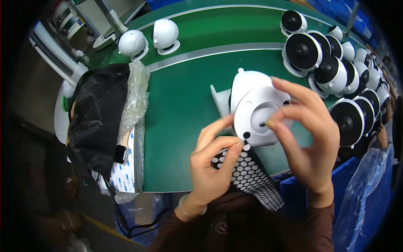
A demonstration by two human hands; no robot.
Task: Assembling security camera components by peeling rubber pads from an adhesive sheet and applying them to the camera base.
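Note:
A white round-bodied device with a disc-shaped base lies tipped in front of me, its underside facing up. Round black pads sit near the base's rim, one of them beside my left fingertips. My left hand pinches thumb against index finger at the upper end of a black sheet of white round stickers, which hangs toward my lap. Over the recessed middle of the base, the thumb and index finger of my right hand come together, slightly blurred. Whatever they hold is too small to name. White foam shows behind the device.
Many similar white devices with black round fronts crowd the right side. Two more white devices stand at the back left. A black mesh bag and clear plastic wrap lie on the green table. Blue bins stand at right.

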